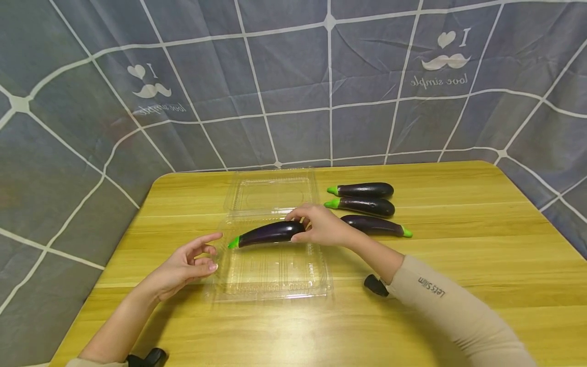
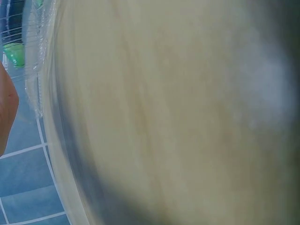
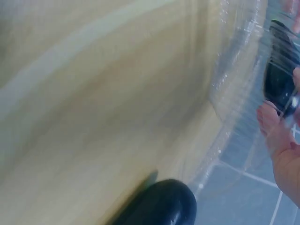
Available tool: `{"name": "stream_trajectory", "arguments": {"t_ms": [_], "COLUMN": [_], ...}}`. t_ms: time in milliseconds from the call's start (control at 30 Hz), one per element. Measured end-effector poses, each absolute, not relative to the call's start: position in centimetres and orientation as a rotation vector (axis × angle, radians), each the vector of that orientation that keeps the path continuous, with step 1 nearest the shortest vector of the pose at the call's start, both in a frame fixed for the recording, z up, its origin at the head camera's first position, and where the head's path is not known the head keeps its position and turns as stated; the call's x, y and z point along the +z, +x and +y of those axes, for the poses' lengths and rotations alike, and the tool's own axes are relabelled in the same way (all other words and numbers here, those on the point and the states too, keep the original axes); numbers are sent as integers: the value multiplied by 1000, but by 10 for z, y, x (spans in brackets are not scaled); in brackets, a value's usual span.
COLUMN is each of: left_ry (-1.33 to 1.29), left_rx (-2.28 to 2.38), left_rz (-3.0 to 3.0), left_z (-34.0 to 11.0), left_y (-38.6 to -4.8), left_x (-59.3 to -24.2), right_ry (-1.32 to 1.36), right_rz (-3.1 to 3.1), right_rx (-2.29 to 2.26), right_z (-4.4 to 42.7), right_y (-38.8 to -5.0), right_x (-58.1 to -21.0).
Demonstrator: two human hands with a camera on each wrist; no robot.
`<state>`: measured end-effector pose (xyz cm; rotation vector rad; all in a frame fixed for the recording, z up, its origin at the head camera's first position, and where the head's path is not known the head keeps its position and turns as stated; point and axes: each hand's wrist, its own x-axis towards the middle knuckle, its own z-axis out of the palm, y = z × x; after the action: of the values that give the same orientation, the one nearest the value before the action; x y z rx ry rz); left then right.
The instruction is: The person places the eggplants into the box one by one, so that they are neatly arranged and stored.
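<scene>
In the head view my right hand (image 1: pixel 321 226) grips a dark purple eggplant (image 1: pixel 268 234) by its thick end. The eggplant's green stem end points left, and it lies over the back part of a clear plastic clamshell box (image 1: pixel 275 290) whose lid is folded back. My left hand (image 1: pixel 190 262) is beside the box's left wall, fingers loosely bent and holding nothing. In the right wrist view the right hand (image 3: pixel 281 145) has its fingers and thumb around the eggplant's end (image 3: pixel 279 86), seen through the clear plastic. Only an edge of the left hand (image 2: pixel 6 110) shows in the left wrist view.
Two eggplants, the rear one (image 1: pixel 369 190) and the one before it (image 1: pixel 364 206), lie right of the box. A third (image 1: pixel 378 225) lies nearer, partly behind the right wrist, stem to the right. The clear lid (image 1: pixel 270 196) lies toward the back edge of the wooden table (image 1: pixel 458 255).
</scene>
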<state>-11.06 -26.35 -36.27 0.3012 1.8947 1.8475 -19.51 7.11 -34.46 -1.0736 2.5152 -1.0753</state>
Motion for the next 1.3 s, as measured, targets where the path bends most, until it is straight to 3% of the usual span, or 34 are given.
{"name": "stream_trajectory", "arguments": {"t_ms": [900, 1300], "left_ry": [314, 310], "left_rx": [1862, 1873], "left_rz": [1882, 1864], "left_z": [-264, -264], "left_y": [-112, -112], "left_x": [-364, -364], "right_ry": [-1287, -1240], "right_rz": [2780, 2724], "right_rx": [-556, -691], "right_z": [58, 60], "right_y": [-184, -186], "right_x": [-358, -354]}}
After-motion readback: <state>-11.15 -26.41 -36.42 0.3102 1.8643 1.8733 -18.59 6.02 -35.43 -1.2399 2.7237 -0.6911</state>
